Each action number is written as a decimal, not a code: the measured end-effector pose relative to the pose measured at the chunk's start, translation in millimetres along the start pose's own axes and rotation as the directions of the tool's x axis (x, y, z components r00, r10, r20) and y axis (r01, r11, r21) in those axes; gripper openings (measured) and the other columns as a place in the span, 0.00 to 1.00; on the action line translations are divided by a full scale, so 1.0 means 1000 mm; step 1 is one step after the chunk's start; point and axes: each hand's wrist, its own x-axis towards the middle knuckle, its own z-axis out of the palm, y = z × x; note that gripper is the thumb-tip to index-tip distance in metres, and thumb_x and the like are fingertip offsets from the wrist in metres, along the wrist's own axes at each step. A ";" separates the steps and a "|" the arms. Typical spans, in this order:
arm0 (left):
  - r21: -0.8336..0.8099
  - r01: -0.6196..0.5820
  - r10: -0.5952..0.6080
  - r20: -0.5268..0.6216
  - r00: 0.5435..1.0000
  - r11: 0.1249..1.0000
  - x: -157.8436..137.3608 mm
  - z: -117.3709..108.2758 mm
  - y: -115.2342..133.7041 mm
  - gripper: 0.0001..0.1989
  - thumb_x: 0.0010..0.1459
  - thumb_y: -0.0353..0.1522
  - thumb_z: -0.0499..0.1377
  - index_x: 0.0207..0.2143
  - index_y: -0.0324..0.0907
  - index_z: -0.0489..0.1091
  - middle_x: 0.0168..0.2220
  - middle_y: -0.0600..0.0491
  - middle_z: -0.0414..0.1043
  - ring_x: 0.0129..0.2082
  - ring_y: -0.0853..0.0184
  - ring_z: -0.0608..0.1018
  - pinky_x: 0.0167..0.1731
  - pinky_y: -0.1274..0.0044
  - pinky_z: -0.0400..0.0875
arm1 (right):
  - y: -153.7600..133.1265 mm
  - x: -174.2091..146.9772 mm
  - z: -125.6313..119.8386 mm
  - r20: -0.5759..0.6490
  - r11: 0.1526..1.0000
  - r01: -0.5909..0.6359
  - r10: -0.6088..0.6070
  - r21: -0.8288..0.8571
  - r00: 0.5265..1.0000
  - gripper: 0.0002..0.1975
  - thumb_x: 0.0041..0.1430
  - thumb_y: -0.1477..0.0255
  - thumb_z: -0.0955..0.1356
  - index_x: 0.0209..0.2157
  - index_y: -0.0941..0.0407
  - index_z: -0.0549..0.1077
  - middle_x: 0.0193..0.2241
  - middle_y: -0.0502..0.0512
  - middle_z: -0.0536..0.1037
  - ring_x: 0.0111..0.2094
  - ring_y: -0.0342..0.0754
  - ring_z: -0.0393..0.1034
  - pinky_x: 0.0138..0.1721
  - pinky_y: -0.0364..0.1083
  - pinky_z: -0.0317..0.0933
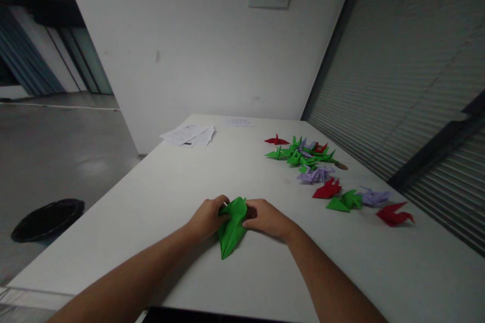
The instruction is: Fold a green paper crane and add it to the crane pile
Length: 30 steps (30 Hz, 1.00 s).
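Observation:
A partly folded sheet of green origami paper [232, 232] is held at the near middle of the table, its pointed end toward me and its upper part bulging open. My left hand [209, 217] grips its left edge, thumb on top and fingers curled behind. On the other side, my right hand [264, 218] pinches the right edge between thumb and fingers. Some of the fingertips are hidden behind the paper. To the right lie finished paper cranes, among them a red crane [328, 189], a green crane [344, 201] and a purple crane [374, 197].
A heap of green, purple and red cranes [299, 154] lies farther back on the white table [182, 171]. Printed sheets [189, 135] rest at the far left. A black-lined bin [49, 219] stands on the floor at left. Window blinds [409, 60] border the right side.

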 end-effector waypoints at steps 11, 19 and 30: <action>0.010 -0.016 0.016 0.000 1.000 1.000 -0.001 0.000 0.000 0.15 0.55 0.26 0.62 0.46 0.44 0.73 0.34 0.55 0.81 0.32 0.64 0.80 0.31 0.78 0.66 | -0.005 0.005 0.010 -0.135 0.945 -0.042 -0.003 -0.326 0.991 0.03 0.54 0.77 0.71 0.27 0.57 0.74 0.25 0.47 0.73 0.28 0.44 0.67 0.29 0.42 0.52; 0.040 -0.119 0.122 -0.070 0.990 0.992 -0.002 -0.001 -0.001 0.15 0.53 0.25 0.63 0.43 0.43 0.71 0.36 0.54 0.78 0.36 0.64 0.78 0.36 0.75 0.69 | -0.013 0.006 0.012 -0.199 0.908 -0.119 0.039 -0.403 0.979 0.05 0.54 0.78 0.71 0.25 0.58 0.75 0.24 0.50 0.77 0.27 0.44 0.68 0.27 0.43 0.51; 0.387 -0.697 0.692 0.179 0.700 0.604 -0.024 0.004 0.014 0.10 0.67 0.28 0.55 0.32 0.42 0.72 0.34 0.49 0.77 0.31 0.65 0.78 0.34 0.74 0.72 | -0.016 0.002 0.004 -0.279 0.861 -0.250 0.132 -0.443 0.951 0.06 0.54 0.77 0.72 0.24 0.59 0.77 0.24 0.54 0.80 0.26 0.45 0.71 0.26 0.42 0.50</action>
